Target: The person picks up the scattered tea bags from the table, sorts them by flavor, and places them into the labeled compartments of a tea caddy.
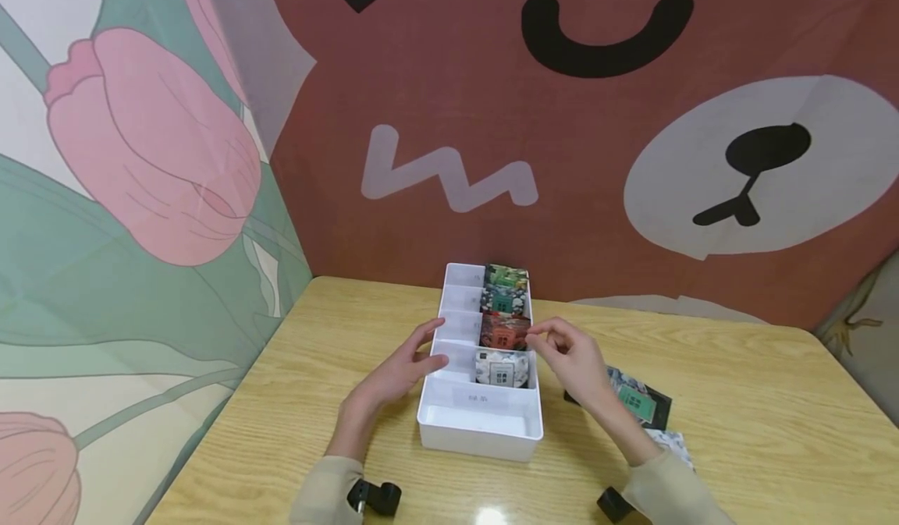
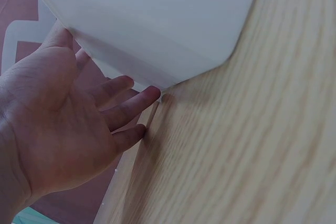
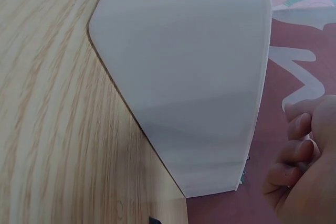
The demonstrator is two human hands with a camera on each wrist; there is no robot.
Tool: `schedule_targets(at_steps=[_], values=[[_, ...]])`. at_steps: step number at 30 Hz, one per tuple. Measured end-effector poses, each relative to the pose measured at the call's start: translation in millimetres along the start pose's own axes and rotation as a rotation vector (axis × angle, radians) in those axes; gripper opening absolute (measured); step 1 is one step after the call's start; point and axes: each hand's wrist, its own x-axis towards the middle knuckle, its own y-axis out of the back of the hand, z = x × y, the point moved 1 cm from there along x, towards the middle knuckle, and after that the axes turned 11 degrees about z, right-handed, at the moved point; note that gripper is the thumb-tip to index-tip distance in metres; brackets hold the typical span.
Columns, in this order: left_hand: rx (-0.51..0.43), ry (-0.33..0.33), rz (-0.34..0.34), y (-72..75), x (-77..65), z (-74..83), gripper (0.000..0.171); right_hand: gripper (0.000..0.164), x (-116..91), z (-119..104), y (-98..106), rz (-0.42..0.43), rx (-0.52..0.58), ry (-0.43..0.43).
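Observation:
A long white divided box (image 1: 481, 443) stands on the table with patterned sachets in its compartments. At its left side is my left hand (image 1: 399, 365), fingers spread and loosely bent beside the wall; in the left wrist view this hand (image 2: 68, 114) has its fingertips by the box's side. My right hand (image 1: 572, 357) pinches the right edge of a red sachet (image 1: 502, 332) with thumb and index finger. The right wrist view shows that hand (image 3: 304, 156) with curled fingers beside the rim; the sachet is hidden there. A white sachet (image 1: 502, 370) sits in the compartment nearer me.
Farther back in the box are a dark sachet with a green label (image 1: 502, 302) and a green sachet (image 1: 506, 276). Right of the box, a dark sachet (image 1: 642, 400) and a pale sachet (image 1: 673, 443) lie on the table (image 1: 765, 416), partly behind the right forearm.

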Motion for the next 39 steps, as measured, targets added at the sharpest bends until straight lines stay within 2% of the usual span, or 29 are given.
schedule_targets(at_steps=[9,16,30,39], values=[[-0.003,-0.008,-0.003,0.1,-0.9,1.9,0.062,0.013,-6,3,11,-0.003,-0.013,0.041],[-0.002,-0.008,-0.004,0.3,-0.1,0.8,0.062,0.014,-12,9,26,-0.003,-0.048,0.023],[-0.009,0.005,-0.009,0.1,-0.1,-0.8,0.063,0.021,-26,21,56,-0.076,-0.137,-0.027],[-0.012,0.002,-0.008,0.2,-0.7,-0.5,0.064,0.027,-35,38,73,-0.117,-0.185,-0.019]])
